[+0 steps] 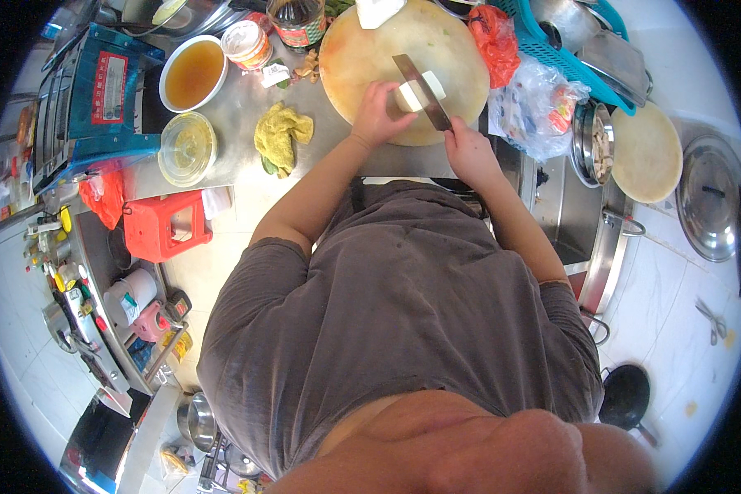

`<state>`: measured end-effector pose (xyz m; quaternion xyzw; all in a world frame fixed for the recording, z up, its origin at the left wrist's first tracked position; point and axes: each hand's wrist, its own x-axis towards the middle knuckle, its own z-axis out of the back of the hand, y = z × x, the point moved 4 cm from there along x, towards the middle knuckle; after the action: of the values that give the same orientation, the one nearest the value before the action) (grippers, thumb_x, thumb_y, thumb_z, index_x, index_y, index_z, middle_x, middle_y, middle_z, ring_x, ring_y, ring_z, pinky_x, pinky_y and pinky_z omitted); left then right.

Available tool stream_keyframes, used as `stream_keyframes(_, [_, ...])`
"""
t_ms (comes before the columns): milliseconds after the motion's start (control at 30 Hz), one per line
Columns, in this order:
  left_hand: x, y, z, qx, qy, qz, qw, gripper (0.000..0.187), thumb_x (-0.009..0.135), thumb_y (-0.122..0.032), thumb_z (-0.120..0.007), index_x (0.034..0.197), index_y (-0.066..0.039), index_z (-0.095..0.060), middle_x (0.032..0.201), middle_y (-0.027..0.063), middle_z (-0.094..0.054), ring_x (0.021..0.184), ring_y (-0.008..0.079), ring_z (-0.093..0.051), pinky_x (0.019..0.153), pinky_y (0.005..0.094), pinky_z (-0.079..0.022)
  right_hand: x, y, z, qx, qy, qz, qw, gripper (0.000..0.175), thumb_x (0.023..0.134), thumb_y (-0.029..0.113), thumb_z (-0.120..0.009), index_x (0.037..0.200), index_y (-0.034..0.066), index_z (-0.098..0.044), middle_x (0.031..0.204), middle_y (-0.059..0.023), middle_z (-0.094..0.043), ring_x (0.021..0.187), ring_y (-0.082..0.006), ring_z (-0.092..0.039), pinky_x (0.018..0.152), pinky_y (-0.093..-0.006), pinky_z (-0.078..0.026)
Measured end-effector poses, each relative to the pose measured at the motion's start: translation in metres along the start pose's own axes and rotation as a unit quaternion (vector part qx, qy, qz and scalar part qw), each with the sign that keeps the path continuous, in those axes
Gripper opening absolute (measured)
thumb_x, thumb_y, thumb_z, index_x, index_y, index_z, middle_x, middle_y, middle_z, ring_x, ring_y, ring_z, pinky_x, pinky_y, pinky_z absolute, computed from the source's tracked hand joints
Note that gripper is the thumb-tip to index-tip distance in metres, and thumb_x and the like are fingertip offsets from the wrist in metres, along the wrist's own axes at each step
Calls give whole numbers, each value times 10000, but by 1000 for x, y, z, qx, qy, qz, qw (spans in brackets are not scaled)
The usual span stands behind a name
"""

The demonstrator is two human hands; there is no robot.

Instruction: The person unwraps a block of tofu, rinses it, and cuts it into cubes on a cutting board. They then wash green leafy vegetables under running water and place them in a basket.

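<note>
On the round cutting board point(358, 68) lies a white block of food point(410, 96), which could be tofu. My right hand point(472, 151) grips the handle of a cleaver point(421, 91). Its blade stands across the block, with one white part on each side; how deep the edge sits cannot be seen. My left hand point(380, 115) holds the block's left part between thumb and fingers, a short way from the blade. Another white piece point(380, 11) is at the board's far edge, cut off by the picture's top.
Left of the board lie a yellow cloth point(282, 137), a lidded tub point(187, 149) and a bowl of brown liquid point(193, 74). A sauce bottle point(297, 25) stands behind. Rightward are a red plastic bag point(494, 46), a clear bag point(534, 108), a teal basket point(565, 65) and a sink point(562, 216).
</note>
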<state>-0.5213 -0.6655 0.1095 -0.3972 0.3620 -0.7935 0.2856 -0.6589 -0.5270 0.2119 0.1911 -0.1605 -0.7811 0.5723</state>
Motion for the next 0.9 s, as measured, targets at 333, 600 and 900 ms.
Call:
stream_keyframes(333, [0,0,-1,-1,3,-11,1000,613,668,-242,-851,1153,-25,-546,1104,163,-564,1050,333,-559,930,408,-462,2,-4,-14,-31,39,-13,999,169,927,155,-491,1015,11,-507,856,-273,-635,804,-464,-625,729,-560,-486])
stream_keyframes(600, [-1,1,-2,-1,5,-10,1000,609,671,-251,-846,1153,-24,-551,1114,168,-563,1056,343,-563,938,407,-463,13,-24,-53,-68,47,-6,997,151,934,135,-424,975,12,-501,864,-261,-648,799,-460,-641,720,-565,-498])
stream_keyframes(900, [-1,-2,-2,16,5,-8,1000,637,670,-263,-838,1171,-15,-533,1124,179,-556,1076,351,-557,949,410,-462,17,-28,-68,-46,70,-36,996,171,935,125,-401,987,6,-511,921,-290,-644,864,-470,-637,764,-556,-496])
